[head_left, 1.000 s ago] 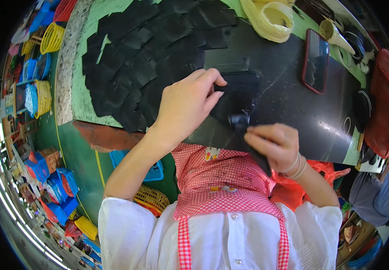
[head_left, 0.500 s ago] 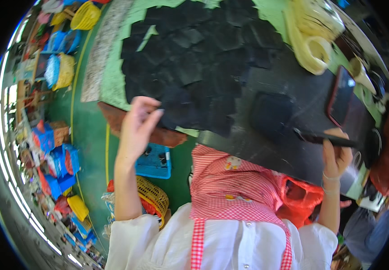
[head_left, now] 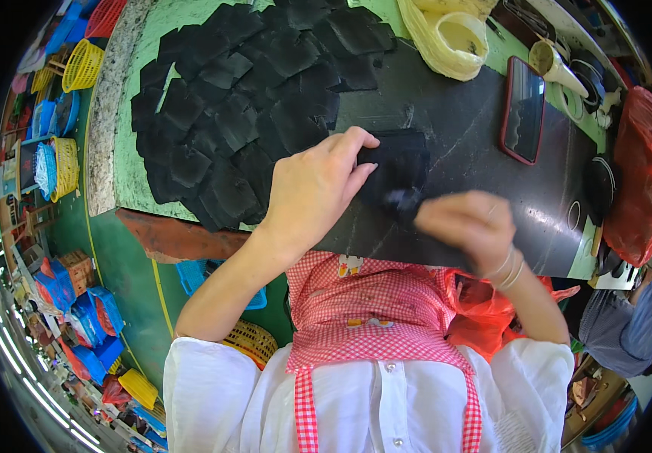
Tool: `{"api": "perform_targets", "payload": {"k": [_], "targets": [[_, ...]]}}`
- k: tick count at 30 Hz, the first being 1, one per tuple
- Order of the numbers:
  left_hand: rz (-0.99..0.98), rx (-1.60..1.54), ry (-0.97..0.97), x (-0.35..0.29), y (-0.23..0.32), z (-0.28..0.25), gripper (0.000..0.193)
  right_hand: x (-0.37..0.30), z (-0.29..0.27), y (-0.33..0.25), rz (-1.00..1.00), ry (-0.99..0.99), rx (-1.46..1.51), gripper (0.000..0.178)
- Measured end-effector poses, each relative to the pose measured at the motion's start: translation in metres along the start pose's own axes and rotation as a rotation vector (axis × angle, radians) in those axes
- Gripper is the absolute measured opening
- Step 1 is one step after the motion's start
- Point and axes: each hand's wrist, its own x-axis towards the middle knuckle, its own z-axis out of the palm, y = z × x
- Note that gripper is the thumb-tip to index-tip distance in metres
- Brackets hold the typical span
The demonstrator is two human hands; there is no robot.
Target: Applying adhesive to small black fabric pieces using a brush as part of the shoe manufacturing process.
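Head view: left hand (head_left: 312, 192) rests flat, fingers extended, pressing a black square piece (head_left: 398, 162) onto the large black sheet (head_left: 477, 170). Right hand (head_left: 465, 226) is closed around a small dark tool (head_left: 401, 200) touching the piece's near edge. A pile of cut black pieces (head_left: 228, 113) lies just left; a phone (head_left: 523, 109) lies right.

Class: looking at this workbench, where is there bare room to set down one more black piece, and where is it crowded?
Bare: the black mat between the left hand and the phone. Crowded: the overlapping black pieces at left, and the cluttered far right edge.
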Motion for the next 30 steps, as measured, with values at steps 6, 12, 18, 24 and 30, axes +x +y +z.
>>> {"api": "perform_targets", "payload": {"k": [6, 12, 18, 24, 30], "targets": [[-0.043, 0.016, 0.004, 0.004, 0.003, 0.001, 0.024, -0.021, 0.009, -0.002, -0.015, 0.026, -0.219, 0.030], [-0.031, 0.047, 0.065, 0.003, 0.002, 0.000, 0.018, -0.016, 0.016, -0.028, -0.013, -0.043, -0.070, 0.029], [0.035, 0.078, 0.159, 0.003, 0.005, 0.006, 0.016, 0.007, 0.017, -0.026, 0.074, 0.092, -0.172, 0.031], [-0.154, -0.303, 0.124, -0.026, -0.029, -0.026, 0.009, 0.030, -0.010, -0.017, 0.281, 0.184, 0.067, 0.021], [-0.478, 0.218, 0.419, -0.048, -0.103, -0.089, 0.025, 0.076, -0.056, 0.088, 0.319, 0.526, -0.488, 0.025]]}}
